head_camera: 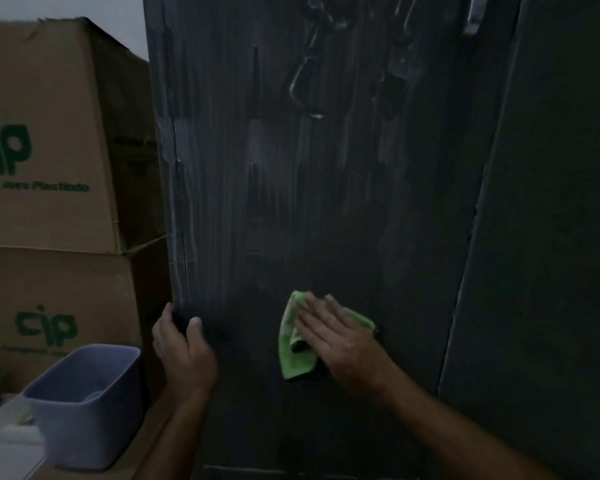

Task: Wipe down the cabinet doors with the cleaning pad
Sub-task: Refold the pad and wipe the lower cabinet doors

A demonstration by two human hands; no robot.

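**A:** Cabinet door [326, 202], dark and matte, fills the middle of the view and stands upright. Pale, streaky vertical smears run down its upper half.

**B:** Where is the cleaning pad?

**A:** Low on the door, right of centre. The cleaning pad [293, 336] is a crumpled bright green cloth, pressed flat against the door by the right hand [340, 337]. That hand's grip is open: fingers straight and spread over the cloth, palm toward the door.

**B:** And the other hand?

**A:** The left hand [184, 348] clasps the door's left edge, fingers curled around it and thumb on the front face.

**B:** What else is around?

**A:** Two stacked cardboard boxes [56, 140] with green lettering stand to the left. Below them sits a grey-blue plastic tub [87, 403]. A second dark door [551, 202] stands to the right.
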